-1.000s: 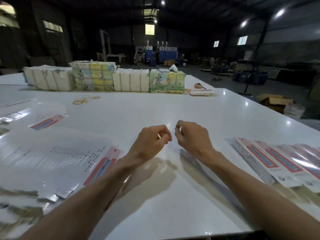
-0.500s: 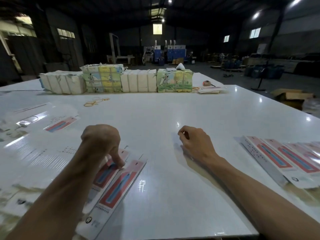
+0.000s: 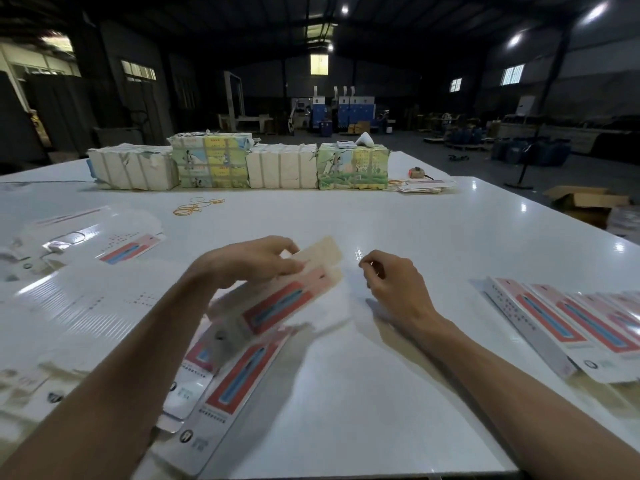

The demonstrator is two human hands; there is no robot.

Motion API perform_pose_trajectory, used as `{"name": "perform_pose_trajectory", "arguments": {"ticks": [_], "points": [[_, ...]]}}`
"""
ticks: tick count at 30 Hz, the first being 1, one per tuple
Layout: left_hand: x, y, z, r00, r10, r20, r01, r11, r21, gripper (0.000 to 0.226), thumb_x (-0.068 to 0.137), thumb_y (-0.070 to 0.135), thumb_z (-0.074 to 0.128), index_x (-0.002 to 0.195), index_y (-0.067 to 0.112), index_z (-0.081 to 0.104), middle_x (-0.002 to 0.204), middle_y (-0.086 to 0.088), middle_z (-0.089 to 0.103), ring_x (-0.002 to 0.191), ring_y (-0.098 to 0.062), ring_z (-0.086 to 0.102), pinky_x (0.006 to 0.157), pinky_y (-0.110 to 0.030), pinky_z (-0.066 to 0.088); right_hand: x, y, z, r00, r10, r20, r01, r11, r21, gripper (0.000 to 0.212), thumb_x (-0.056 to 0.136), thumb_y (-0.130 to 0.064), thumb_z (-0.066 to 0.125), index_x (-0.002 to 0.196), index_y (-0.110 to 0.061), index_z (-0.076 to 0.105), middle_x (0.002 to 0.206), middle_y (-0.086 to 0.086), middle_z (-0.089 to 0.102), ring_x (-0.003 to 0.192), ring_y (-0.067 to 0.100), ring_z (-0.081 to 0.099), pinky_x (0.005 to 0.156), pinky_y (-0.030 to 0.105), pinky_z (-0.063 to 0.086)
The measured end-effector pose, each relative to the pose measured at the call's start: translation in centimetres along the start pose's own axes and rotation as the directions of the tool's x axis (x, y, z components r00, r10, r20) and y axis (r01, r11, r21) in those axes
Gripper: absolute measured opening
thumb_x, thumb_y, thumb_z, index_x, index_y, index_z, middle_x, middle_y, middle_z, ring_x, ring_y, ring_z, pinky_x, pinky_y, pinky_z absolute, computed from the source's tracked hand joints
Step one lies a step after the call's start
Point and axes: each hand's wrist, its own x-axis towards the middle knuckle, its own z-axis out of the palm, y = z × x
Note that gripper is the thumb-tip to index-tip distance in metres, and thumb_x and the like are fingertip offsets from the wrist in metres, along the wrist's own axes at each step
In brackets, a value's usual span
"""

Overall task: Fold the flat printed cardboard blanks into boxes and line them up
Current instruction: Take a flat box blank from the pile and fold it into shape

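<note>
My left fingers (image 3: 289, 268) pinch the far end of one blank (image 3: 277, 308), raised off the bench (image 3: 381, 220) over the loose pile (image 3: 242, 374) at 7 o'clock. My right hand (image 3: 391, 282), at 3 o'clock, is curled, empty. Held by one end, it may sag and drag a neighbour.

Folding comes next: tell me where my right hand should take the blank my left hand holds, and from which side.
Pinch the raised far end of the blank at its right edge, coming from the right. The left hand grips that end from the left, so the right edge is free, lifted off the table, and nearest the right hand.
</note>
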Motion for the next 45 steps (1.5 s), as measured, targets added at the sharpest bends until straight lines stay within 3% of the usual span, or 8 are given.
{"name": "perform_pose_trajectory", "arguments": {"ticks": [4,7,13,22,29,36,39,45], "points": [[1.6,1.9,3.5,0.993,0.085,-0.081,-0.107,0.936,-0.336,0.019,0.108,0.035,0.055,0.091,0.037,0.062,0.076,0.016,0.078,0.072,-0.006,0.077,0.056,-0.02,0.058,0.7,-0.5,-0.6,0.972,-0.055,-0.227,0.088,0.987,0.136,0.02,0.107,-0.017,0.054,0.122,-0.022,0.066,0.082,-0.003,0.068,0.073,0.016,0.066,0.071,0.044,0.058],[2.7,2.9,6.3,0.985,0.11,-0.136,-0.162,0.872,-0.461,0.015,0.11,0.036,0.053,0.11,0.038,0.067,0.082,0.012,0.079,0.076,-0.012,0.079,0.064,-0.029,0.06,1.0,-0.5,-1.1,0.947,-0.083,-0.309,0.141,0.975,0.17,0.028,0.109,-0.021,0.054,0.136,-0.022,0.059,0.104,-0.005,0.064,0.089,0.011,0.063,0.076,0.035,0.061],[3.1,2.3,10.2,0.962,0.189,-0.199,-0.274,0.687,-0.673,0.029,0.111,0.047,0.045,0.138,0.042,0.054,0.108,-0.007,0.076,0.091,-0.028,0.079,0.078,-0.039,0.065,1.0,1.0,-1.0,0.973,-0.196,-0.122,0.177,0.973,-0.146,0.04,0.106,-0.037,0.054,0.141,-0.022,0.064,0.143,0.003,0.049,0.138,0.019,0.042,0.101,0.045,0.054],[3.4,2.4,11.7,0.969,0.196,-0.15,-0.232,0.517,-0.824,0.033,0.11,0.053,0.036,0.14,0.041,0.047,0.106,-0.015,0.072,0.083,-0.027,0.078,0.07,-0.033,0.063,0.9,0.5,-1.0,0.975,-0.215,-0.056,0.199,0.957,-0.209,0.041,0.107,-0.034,0.055,0.144,-0.019,0.062,0.146,0.003,0.053,0.141,0.02,0.042,0.105,0.052,0.054],[2.9,2.5,11.7,0.989,0.15,-0.015,-0.083,0.456,-0.886,0.052,0.105,0.066,0.034,0.128,0.028,0.061,0.102,-0.008,0.08,0.088,-0.031,0.079,0.074,-0.035,0.064,0.9,0.1,-0.7,0.972,-0.23,-0.05,0.219,0.962,-0.163,0.041,0.105,-0.034,0.056,0.143,-0.021,0.064,0.151,0.004,0.048,0.143,0.024,0.041,0.105,0.058,0.053],[2.6,2.6,11.9,0.973,0.222,0.07,-0.023,0.393,-0.919,0.064,0.101,0.067,0.034,0.137,0.02,0.059,0.115,-0.014,0.077,0.097,-0.039,0.077,0.085,-0.044,0.064,2.1,0.1,-0.9,0.992,-0.101,-0.081,0.112,0.984,0.139,0.006,0.1,-0.028,0.07,0.102,-0.025,0.075,0.132,-0.01,0.052,0.128,0.009,0.046,0.084,0.006,0.048],[2.8,2.5,11.7,0.968,0.238,0.078,-0.028,0.413,-0.91,0.072,0.096,0.068,0.041,0.137,0.012,0.059,0.118,-0.018,0.076,0.091,-0.035,0.077,0.078,-0.04,0.063,2.5,0.1,-1.6,0.998,-0.028,-0.048,0.04,0.962,0.269,0.009,0.1,-0.028,0.071,0.091,-0.029,0.074,0.131,-0.012,0.053,0.121,0.009,0.054,0.101,0.024,0.051],[2.9,2.4,10.4,0.919,0.343,0.194,0.044,0.4,-0.916,0.078,0.103,0.065,0.033,0.139,0.001,0.06,0.117,-0.02,0.072,0.085,-0.031,0.073,0.077,-0.038,0.061,2.4,-0.6,-3.5,0.999,0.036,-0.015,-0.025,0.896,0.443,0.013,0.097,-0.025,0.074,0.086,-0.02,0.08,0.131,-0.02,0.059,0.119,0.02,0.061,0.1,0.046,0.055]]}}
